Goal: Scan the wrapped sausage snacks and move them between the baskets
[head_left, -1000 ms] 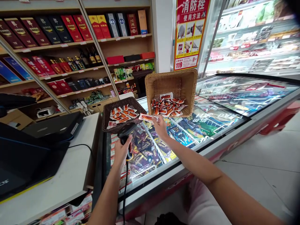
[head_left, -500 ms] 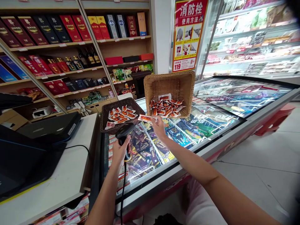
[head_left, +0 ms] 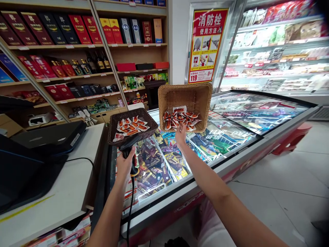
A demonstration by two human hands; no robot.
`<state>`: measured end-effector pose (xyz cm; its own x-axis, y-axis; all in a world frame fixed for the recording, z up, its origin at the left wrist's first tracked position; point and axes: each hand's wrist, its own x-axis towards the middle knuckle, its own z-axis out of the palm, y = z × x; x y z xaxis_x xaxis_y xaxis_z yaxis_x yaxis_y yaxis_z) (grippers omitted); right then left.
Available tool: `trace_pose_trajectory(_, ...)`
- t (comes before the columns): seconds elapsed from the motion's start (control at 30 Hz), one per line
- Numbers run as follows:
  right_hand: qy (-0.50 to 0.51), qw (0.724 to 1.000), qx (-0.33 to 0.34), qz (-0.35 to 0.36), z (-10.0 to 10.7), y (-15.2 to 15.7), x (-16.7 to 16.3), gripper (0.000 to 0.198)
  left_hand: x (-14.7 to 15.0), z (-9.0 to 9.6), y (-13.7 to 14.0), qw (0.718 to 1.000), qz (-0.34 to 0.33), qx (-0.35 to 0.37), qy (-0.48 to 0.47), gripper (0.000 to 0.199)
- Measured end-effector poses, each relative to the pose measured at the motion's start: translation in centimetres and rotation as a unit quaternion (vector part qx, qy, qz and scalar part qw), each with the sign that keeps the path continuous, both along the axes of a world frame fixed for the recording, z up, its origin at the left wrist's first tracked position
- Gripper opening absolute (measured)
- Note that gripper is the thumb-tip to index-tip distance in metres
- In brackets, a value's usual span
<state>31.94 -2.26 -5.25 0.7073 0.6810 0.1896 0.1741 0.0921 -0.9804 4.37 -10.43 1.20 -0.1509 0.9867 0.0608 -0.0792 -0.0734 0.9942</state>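
My left hand (head_left: 125, 161) is wrapped round the handle of a black barcode scanner (head_left: 130, 144), its head just in front of the dark brown basket (head_left: 110, 135). Several wrapped sausages (head_left: 132, 130) lie spread in that basket. My right hand (head_left: 181, 133) reaches over the near rim of a tan wicker basket (head_left: 185, 88), which is tipped toward me. Its bunched fingertips pinch a packaged sausage (head_left: 181, 123) at the pile inside; the fingers partly hide it. The scanner's cable hangs down past my left wrist.
Both baskets rest on the glass top of a chest freezer (head_left: 154, 164) full of packaged goods. At left stands a white counter (head_left: 64, 185) with a black device (head_left: 51, 135). Shelves of boxes (head_left: 77, 31) are behind; a red stool (head_left: 293, 139) stands right.
My right hand has moved right with a packaged sausage, from near the scanner to the pile in the tan basket. My left hand and scanner have shifted slightly left and down.
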Motion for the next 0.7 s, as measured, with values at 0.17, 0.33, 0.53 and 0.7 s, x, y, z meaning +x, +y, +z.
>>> trace_pose_trajectory(0.17,-0.136,0.989,-0.017,-0.047,-1.3,0.5,0.7,0.054,-1.1,1.0,0.2,0.997,0.065,0.007,-0.050,0.058)
trace_pose_trajectory(0.33,-0.263,0.962,0.020,-0.069,-1.9,0.1,-0.1,0.047,-3.7,1.3,1.4,0.965,0.221,0.050,-0.132,0.051)
trace_pose_trajectory(0.53,-0.375,0.924,0.072,0.039,1.9,1.2,-6.4,0.038,-5.8,0.8,2.0,0.926,0.311,0.049,-0.206,0.042)
trace_pose_trajectory(0.7,-0.397,0.874,-0.050,0.275,7.4,5.4,-17.6,0.029,-5.5,-0.2,2.2,0.930,0.306,0.059,-0.194,0.041)
